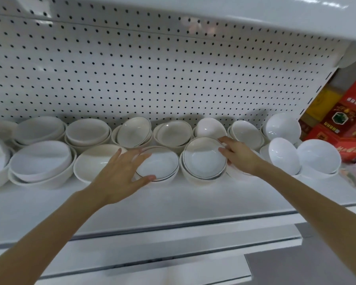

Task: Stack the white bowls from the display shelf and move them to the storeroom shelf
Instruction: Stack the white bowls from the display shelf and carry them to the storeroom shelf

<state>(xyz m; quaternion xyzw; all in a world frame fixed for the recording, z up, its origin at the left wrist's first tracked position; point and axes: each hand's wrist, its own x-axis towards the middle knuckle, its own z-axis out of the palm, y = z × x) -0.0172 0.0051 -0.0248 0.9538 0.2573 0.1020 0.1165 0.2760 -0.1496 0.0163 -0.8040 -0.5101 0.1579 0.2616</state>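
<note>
A: Left grip (pixel 121 173)?
B: Fingers spread wide, holding nothing; we see its thumb at the front rim of the middle bowl (pixel 159 166).
A: Right grip (pixel 240 155)?
B: Pinches the right rim of the tilted bowl (pixel 203 161) (thumb inside, fingers behind). Both bowls top front-row stacks on the display shelf (pixel 173 200). Back-row bowls (pixel 86 130) sit by the pegboard (pixel 152 79).

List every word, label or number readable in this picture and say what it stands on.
Nothing here can be read with certainty.
On the red boxes: printed characters and an emblem, too blurred to read.
On the yellow package behind them: a faint marking, too blurred to read.
On the white bowls, the pegboard and the shelf: no text.
</note>
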